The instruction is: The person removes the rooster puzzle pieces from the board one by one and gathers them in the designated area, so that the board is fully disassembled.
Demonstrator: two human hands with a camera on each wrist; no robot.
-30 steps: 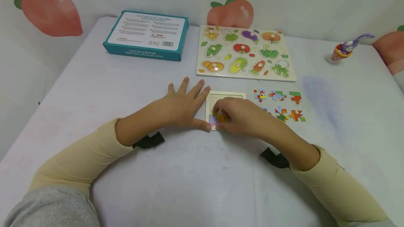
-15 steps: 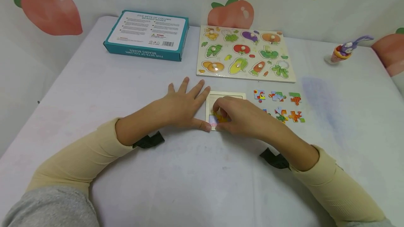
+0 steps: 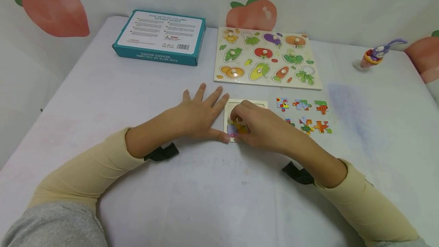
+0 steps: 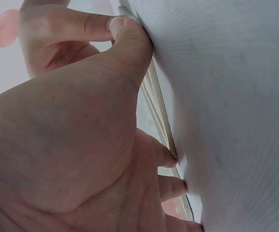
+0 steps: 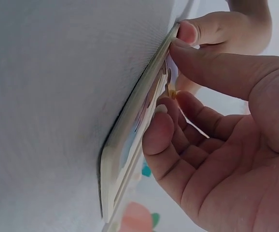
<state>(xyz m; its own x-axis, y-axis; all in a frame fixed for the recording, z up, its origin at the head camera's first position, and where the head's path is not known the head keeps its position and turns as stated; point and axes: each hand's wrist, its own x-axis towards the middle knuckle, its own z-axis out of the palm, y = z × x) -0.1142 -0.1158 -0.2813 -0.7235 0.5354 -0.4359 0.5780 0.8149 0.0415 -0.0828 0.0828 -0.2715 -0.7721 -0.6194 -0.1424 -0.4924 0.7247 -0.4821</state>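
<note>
Low over the tray (image 3: 225,121), right hand (image 3: 263,127) arched, fingers curled round a yellow piece (image 3: 241,129) (left hand (image 3: 196,119) splayed flat).

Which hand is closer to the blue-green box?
Left: the left hand lies in front of the box, slightly right; the right hand is farther right, at the puzzle frame.

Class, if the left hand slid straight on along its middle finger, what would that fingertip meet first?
Likely the vegetable puzzle board ahead of the left hand, though the gap is hard to judge.
</note>
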